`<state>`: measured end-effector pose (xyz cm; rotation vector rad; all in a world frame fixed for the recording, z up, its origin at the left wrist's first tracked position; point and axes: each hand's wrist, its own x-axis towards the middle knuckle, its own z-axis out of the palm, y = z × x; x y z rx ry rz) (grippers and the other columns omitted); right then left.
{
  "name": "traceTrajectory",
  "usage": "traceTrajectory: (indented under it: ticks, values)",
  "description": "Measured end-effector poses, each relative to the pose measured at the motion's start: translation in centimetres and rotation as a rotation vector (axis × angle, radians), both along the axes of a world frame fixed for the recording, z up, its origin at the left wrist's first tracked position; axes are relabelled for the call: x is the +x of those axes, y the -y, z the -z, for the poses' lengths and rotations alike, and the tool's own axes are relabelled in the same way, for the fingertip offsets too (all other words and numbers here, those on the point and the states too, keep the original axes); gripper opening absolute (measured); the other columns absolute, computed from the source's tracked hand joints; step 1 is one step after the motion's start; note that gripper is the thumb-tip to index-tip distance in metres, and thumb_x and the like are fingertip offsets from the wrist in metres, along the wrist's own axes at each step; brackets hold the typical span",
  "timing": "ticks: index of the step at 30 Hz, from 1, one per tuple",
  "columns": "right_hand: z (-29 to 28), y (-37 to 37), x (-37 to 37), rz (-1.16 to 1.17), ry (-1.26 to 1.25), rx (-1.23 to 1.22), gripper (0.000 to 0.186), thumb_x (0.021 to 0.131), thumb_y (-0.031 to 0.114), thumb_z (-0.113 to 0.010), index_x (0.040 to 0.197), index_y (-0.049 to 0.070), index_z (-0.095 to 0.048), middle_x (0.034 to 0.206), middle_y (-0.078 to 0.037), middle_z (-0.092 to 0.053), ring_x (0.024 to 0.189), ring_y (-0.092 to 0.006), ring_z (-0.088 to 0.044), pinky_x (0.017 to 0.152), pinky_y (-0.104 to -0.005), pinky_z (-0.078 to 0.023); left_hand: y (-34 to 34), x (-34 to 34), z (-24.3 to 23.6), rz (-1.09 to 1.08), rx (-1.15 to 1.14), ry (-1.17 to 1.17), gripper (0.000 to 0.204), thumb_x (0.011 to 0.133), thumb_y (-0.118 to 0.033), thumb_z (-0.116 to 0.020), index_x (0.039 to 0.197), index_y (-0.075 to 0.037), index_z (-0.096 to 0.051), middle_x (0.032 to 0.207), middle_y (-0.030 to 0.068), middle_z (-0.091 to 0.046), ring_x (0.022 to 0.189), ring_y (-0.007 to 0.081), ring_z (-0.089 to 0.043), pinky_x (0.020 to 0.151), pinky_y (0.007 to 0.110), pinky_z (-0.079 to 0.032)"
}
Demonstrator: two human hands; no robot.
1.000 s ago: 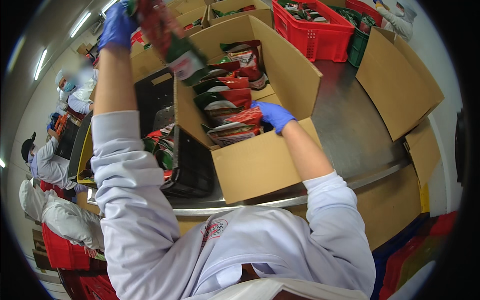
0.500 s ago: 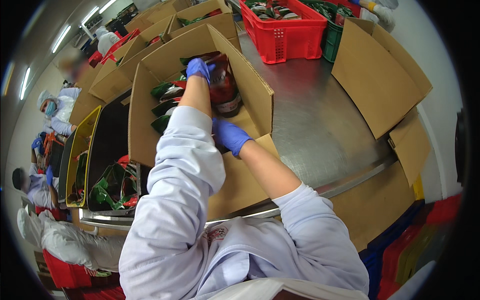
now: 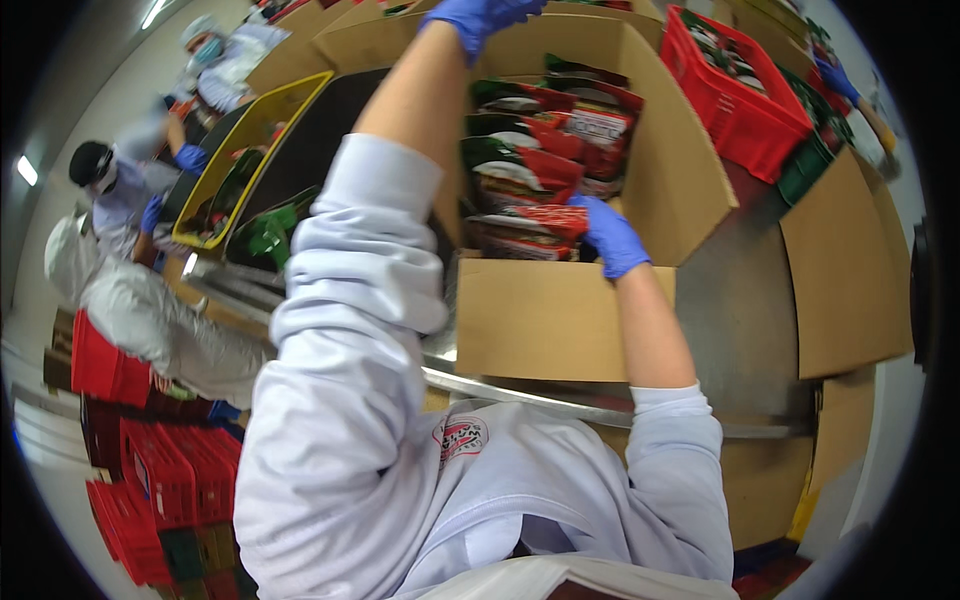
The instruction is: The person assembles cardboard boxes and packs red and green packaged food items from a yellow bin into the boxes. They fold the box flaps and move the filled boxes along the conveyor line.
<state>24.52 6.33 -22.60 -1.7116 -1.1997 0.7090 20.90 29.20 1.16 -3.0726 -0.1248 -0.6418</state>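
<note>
My left hand (image 3: 478, 25), in a blue glove, is raised at the top edge beyond the open cardboard box (image 3: 670, 170); its fingers are partly cut off, so what they hold, if anything, is unclear. Inside the box stand several red and green pouches (image 3: 515, 165) in rows, with taller ones (image 3: 600, 130) at the back right. My right hand (image 3: 615, 240), also gloved, grips the right end of the front pouch (image 3: 520, 230), its fingertips partly hidden behind it. The box's front flap (image 3: 545, 320) folds out toward me.
A yellow crate (image 3: 210, 200) and black crate (image 3: 335, 95) stand left. Red (image 3: 740, 130) and green (image 3: 810, 160) crates and loose cardboard (image 3: 840, 290) occupy the right of the steel table (image 3: 750, 390). Co-workers (image 3: 170, 320) work at left; another's gloved hand (image 3: 840, 80) is at right.
My left hand carried a pouch down into the box, then rose to the top edge. My right hand moved to the front pouch. The view has shifted, putting the box further right.
</note>
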Motion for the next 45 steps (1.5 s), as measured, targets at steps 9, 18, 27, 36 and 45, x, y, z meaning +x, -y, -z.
traceTrajectory:
  ticks: [9, 18, 27, 36, 45]
  values:
    - [0.2, 0.2, 1.7, -0.087, -0.246, -0.039, 0.021, 0.082, 0.024, -0.055, 0.092, 0.007, -0.064, 0.078, -0.003, -0.062, 0.069, -0.0101, -0.054, 0.061, -0.025, -0.044, -4.8, -32.7, -1.5, -0.445, -0.367, -0.406, 0.025, 0.08, -0.012, -0.058, 0.103, -0.004, -0.061, 0.088, 0.0067, -0.065, 0.079, 0.0144, -0.061, 0.072, 0.027, -0.049]
    - [5.0, -0.7, 6.5, 0.006, -0.383, -0.092, 0.011, 0.084, 0.015, -0.055, 0.089, 0.006, -0.059, 0.079, -0.003, -0.061, 0.065, -0.0104, -0.055, 0.06, -0.0263, -0.047, -11.0, -38.1, 11.0, -0.568, -0.342, -0.443, 0.027, 0.072, -0.015, -0.062, 0.098, -0.007, -0.063, 0.09, 0.0123, -0.064, 0.082, 0.0241, -0.062, 0.076, 0.032, -0.047]
    - [2.8, 0.6, 5.4, -0.007, -0.253, -0.148, 0.017, 0.084, 0.016, -0.056, 0.091, 0.003, -0.065, 0.086, -0.001, -0.065, 0.073, -0.0086, -0.058, 0.064, -0.0258, -0.048, -15.2, -34.3, 16.3, -0.593, -0.047, -0.673, 0.021, 0.072, -0.018, -0.058, 0.088, -0.009, -0.066, 0.087, 0.0181, -0.062, 0.086, 0.0358, -0.059, 0.072, 0.04, -0.049]
    - [2.0, 0.6, 3.9, 0.001, -0.209, -0.15, 0.02, 0.084, 0.016, -0.054, 0.092, 0.002, -0.065, 0.089, -0.004, -0.065, 0.077, -0.0101, -0.059, 0.071, -0.0256, -0.047, -16.8, -35.1, 17.4, -0.6, -0.09, -0.483, 0.034, 0.079, -0.04, -0.058, 0.086, -0.008, -0.067, 0.084, 0.0184, -0.062, 0.08, 0.036, -0.059, 0.072, 0.043, -0.046]
    - [-0.9, 0.4, 0.7, -0.005, -0.173, -0.162, 0.023, 0.081, 0.028, -0.057, 0.092, 0.01, -0.064, 0.072, 0.001, -0.061, 0.052, -0.0084, -0.051, 0.044, -0.0229, -0.04, -21.4, -34.0, 13.7, -0.912, -0.15, 0.075, 0.045, 0.085, -0.043, -0.045, 0.081, -0.004, -0.066, 0.082, 0.0209, -0.062, 0.077, 0.0366, -0.06, 0.071, 0.044, -0.046]
